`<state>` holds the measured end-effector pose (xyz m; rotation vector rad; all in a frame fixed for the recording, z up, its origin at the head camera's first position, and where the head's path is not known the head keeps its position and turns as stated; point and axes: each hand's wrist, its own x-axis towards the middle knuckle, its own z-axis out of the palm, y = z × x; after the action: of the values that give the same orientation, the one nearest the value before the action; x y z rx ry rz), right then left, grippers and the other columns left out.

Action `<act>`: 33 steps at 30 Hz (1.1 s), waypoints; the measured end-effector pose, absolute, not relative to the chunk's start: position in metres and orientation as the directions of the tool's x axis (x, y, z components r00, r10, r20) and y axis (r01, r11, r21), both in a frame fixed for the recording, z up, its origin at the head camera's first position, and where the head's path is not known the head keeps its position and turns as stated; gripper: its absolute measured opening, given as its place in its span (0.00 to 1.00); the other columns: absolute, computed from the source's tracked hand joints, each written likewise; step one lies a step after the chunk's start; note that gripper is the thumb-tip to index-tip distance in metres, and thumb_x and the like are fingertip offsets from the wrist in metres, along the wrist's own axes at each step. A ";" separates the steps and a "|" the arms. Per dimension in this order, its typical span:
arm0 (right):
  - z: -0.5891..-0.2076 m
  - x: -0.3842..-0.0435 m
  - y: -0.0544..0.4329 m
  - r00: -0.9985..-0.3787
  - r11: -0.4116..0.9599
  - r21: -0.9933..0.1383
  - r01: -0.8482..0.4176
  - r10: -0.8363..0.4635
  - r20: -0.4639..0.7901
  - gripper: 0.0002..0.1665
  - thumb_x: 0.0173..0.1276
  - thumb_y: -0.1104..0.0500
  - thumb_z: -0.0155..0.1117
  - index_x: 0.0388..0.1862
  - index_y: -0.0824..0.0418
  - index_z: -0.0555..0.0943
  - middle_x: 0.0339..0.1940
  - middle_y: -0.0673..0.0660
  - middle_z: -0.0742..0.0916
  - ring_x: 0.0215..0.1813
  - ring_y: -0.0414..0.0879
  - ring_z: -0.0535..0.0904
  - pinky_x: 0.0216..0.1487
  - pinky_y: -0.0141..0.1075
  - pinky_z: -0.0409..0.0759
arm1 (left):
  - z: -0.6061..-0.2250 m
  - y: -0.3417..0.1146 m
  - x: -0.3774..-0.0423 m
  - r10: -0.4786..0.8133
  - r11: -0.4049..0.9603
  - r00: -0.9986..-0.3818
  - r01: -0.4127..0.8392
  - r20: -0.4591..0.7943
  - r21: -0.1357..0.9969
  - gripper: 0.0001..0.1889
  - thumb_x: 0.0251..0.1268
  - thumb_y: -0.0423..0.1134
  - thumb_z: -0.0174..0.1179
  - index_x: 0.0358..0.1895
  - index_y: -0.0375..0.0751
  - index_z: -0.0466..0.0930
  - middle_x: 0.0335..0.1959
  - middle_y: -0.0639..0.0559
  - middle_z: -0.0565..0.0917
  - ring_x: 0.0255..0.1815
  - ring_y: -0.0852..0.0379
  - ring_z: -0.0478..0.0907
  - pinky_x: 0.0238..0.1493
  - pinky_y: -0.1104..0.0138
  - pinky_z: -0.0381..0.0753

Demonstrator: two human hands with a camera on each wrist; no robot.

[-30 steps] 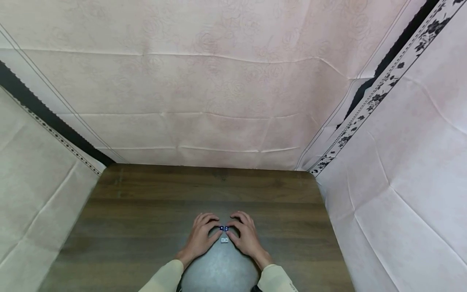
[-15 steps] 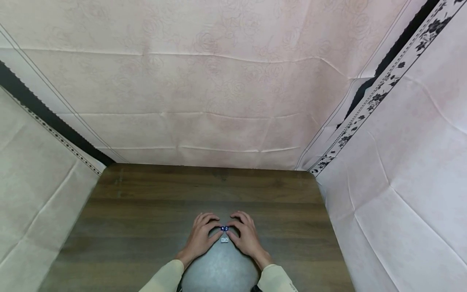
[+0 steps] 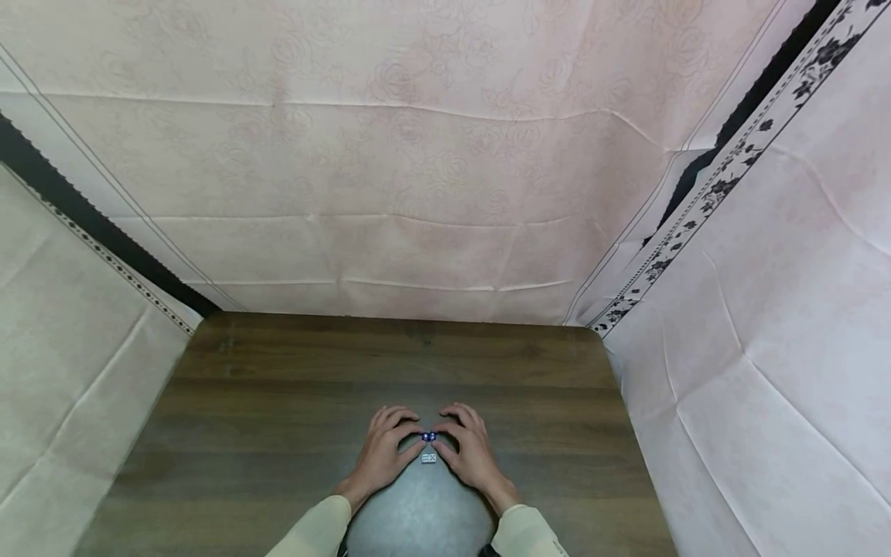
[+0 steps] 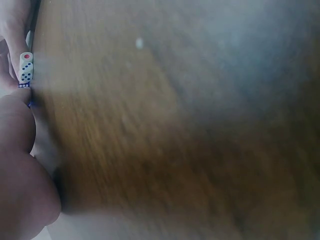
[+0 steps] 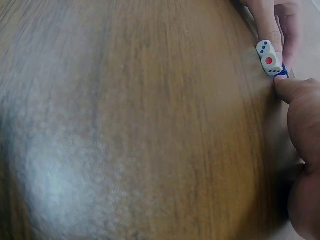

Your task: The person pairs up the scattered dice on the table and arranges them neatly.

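Two small blue dice with white pips sit side by side between the fingertips of both hands in the head view. My left hand [image 3: 386,449] pinches the left blue die [image 3: 425,436] between thumb and index finger. On the other side, my right hand [image 3: 469,449] pinches the right blue die [image 3: 433,436] the same way. The two blue dice meet in the middle. Just nearer to the body, a pair of white dice [image 3: 428,458] stands together on the table, with red and blue pips in the right wrist view. Fingers partly hide the blue die [image 5: 284,71] there.
The brown wood-grain table [image 3: 278,363] carries a bright reflection near the body. Pale patterned cloth [image 3: 418,193] hangs behind its far edge, and more cloth [image 3: 780,371] borders the right side.
The small gap between the two blue dice has closed; they now sit together. Hands and white dice stay nearly where they were.
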<state>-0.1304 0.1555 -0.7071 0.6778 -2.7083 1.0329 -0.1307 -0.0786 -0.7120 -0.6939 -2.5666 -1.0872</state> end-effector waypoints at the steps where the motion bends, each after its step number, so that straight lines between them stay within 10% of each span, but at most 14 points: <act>1: -0.708 -0.130 0.156 -0.883 0.658 -0.590 -0.469 -0.353 0.308 0.09 0.75 0.55 0.82 0.51 0.50 0.94 0.71 0.57 0.87 0.82 0.64 0.74 0.79 0.71 0.72 | -0.712 -0.079 -0.131 0.323 0.604 -0.850 0.523 0.416 0.601 0.10 0.67 0.41 0.83 0.48 0.49 0.95 0.59 0.45 0.90 0.69 0.34 0.82 0.78 0.23 0.68; 33: -0.702 -0.132 0.153 -0.895 0.667 -0.599 -0.443 -0.368 0.253 0.12 0.76 0.54 0.81 0.55 0.52 0.93 0.72 0.59 0.87 0.84 0.64 0.73 0.82 0.69 0.70 | -0.710 -0.082 -0.130 0.326 0.636 -0.851 0.519 0.411 0.571 0.14 0.65 0.40 0.84 0.51 0.44 0.95 0.59 0.45 0.90 0.69 0.36 0.82 0.76 0.24 0.70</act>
<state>-0.1316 0.1534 -0.7020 0.6752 -2.7666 1.0378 -0.1303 -0.0818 -0.7097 -0.6841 -2.5895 -1.0284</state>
